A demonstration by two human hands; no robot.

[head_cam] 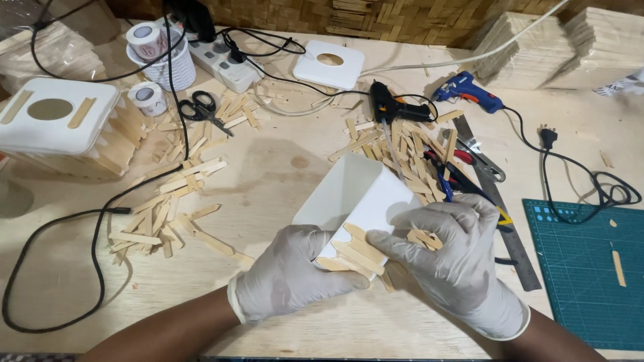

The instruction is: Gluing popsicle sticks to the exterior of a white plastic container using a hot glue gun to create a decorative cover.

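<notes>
left hand [288, 278] gripping white box [359, 198] low on worktop [268, 174] | right hand [446, 248] pressing wooden sticks [355, 251] onto its side | step: likely cladding | next: firm, aligned pressure

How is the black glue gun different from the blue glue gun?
The black glue gun lies nearer the middle of the table, its nozzle over the loose wooden sticks; the blue glue gun lies farther right, on bare wood. The blue one's plug lies unplugged; the black one's cord runs toward the power strip. Both rest untouched.

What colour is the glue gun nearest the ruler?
Blue glue gun, seen clearly in the head view.
</notes>
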